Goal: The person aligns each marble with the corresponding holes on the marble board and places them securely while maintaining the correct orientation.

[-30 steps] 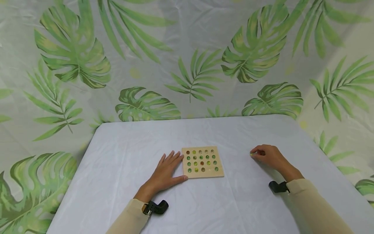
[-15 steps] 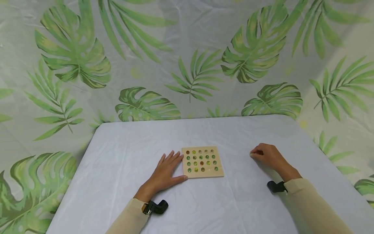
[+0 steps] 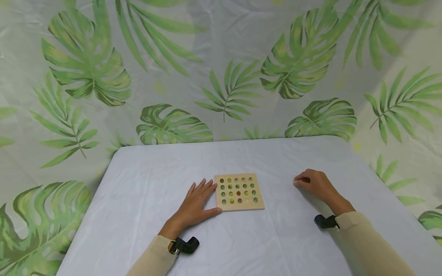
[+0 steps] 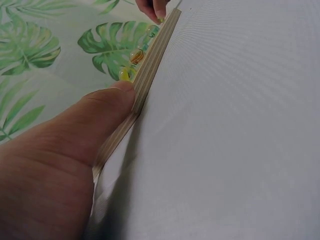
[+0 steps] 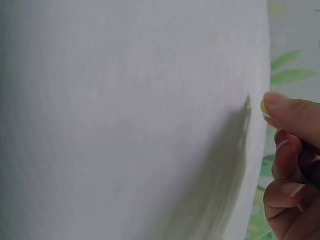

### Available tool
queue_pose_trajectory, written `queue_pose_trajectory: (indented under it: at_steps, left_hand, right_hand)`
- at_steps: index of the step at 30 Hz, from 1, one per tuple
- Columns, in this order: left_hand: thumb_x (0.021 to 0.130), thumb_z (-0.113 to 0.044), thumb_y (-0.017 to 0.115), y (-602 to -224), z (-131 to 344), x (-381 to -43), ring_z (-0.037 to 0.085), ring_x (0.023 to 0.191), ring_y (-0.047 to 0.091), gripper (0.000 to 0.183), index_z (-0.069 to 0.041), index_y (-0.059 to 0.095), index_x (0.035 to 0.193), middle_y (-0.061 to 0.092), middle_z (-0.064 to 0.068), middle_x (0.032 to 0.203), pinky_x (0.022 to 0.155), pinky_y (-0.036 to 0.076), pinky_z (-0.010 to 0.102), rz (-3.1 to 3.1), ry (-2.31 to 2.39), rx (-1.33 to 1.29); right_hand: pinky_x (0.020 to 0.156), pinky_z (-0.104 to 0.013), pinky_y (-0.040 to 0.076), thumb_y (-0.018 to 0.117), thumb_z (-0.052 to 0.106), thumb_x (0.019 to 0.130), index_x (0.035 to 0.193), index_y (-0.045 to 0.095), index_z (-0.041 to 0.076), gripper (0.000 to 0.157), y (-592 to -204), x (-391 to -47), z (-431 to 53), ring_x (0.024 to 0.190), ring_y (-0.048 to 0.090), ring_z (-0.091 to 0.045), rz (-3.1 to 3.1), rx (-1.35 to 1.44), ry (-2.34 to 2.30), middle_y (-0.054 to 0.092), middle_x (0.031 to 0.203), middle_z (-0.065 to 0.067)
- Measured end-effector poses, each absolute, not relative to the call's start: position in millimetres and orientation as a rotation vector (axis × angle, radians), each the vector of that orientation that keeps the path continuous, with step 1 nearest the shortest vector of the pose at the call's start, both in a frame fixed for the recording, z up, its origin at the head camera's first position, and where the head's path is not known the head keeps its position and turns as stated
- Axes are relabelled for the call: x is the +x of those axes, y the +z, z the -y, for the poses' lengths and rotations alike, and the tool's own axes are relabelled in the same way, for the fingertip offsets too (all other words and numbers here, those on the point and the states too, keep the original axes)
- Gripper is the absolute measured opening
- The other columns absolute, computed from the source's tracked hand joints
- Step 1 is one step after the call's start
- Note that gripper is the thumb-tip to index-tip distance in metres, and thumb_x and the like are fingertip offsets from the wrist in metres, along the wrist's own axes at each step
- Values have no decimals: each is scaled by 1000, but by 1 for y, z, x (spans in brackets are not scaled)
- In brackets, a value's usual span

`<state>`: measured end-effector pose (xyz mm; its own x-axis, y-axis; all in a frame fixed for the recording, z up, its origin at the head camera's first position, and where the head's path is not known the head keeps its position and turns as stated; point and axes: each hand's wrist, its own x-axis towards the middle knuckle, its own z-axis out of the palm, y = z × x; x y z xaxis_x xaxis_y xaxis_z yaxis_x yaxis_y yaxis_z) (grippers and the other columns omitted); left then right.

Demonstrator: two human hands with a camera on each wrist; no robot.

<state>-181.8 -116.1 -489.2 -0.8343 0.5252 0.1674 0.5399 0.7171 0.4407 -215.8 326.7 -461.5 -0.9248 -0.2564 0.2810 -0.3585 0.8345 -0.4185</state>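
Observation:
A light wooden board (image 3: 260, 196) lies on the table with rows of glass marbles (image 3: 238, 193) in its hollows, green, yellow and brownish. One hollow in its near row, second from the right, shows no marble. My left hand (image 3: 195, 207) rests at the board's left side, fingers spread; the thumb (image 4: 112, 102) presses the near edge and the index fingertip touches the left edge. To the right of the board, my right hand (image 3: 315, 186) pinches a small yellow marble (image 5: 263, 108) between thumb and forefinger, above the cloth. The fingertips cover most of it.
White cloth (image 3: 286, 237) covers the table. Its far edge meets a hanging sheet (image 3: 235, 46) printed with green leaves. A black wrist camera (image 3: 186, 245) sits on the left wrist, another camera (image 3: 325, 221) on the right.
My right hand has shifted slightly left with the marble pinched in it. The left hand and the board have kept their places.

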Motion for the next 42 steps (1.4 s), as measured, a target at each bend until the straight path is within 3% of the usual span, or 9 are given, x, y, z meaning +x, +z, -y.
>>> queue_pose_trajectory:
  at_steps: [17, 42]
  left_hand:
    - [85, -62, 61, -493, 119, -179, 27, 146, 17, 86, -13, 34, 151, 29, 7, 157, 117, 7, 50, 2881, -782, -867]
    - [85, -64, 59, -492, 117, -186, 25, 147, 14, 87, -14, 32, 152, 27, 5, 157, 118, 3, 48, 2895, -746, -892]
  right_hand:
    - [59, -24, 45, 79, 7, 78, 91, 76, 8, 13, -451, -214, -284, 67, 50, -6, 2699, 653, 744, 57, 72, 10]
    - [56, -22, 45, 79, 10, 80, 93, 76, 10, 14, -452, -210, -235, 65, 50, -6, 2685, 742, 859, 56, 72, 10]
